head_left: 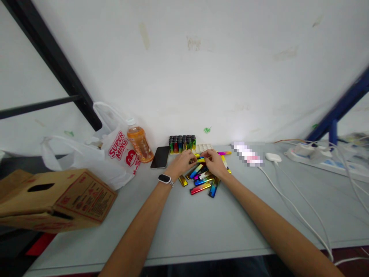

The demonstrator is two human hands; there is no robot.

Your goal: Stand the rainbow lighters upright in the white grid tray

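Observation:
My left hand (pixel 183 162), with a smart band on its wrist, has its fingers closed at one end of a shiny yellow lighter (pixel 200 160). Against the other end, the fingers of my right hand (pixel 213 162) are pinched together. Below both hands lies a loose pile of metallic lighters in blue, gold, pink and red, among them a red-yellow lighter (pixel 200 188) and a blue lighter (pixel 213 187). Behind my left hand, a block of lighters (pixel 182 144) stands upright in rows, dark ends up. A pale tray with small cells (pixel 204 147) adjoins it, partly hidden by my hands.
Left of the hands are a black phone (pixel 160 157), an orange drink bottle (pixel 140 141), a white plastic bag (pixel 115 154) and a cardboard box (pixel 57 200). To the right lie a blurred-out lit device (pixel 248 154), a white charger (pixel 273 157), cables and a power strip (pixel 325 163).

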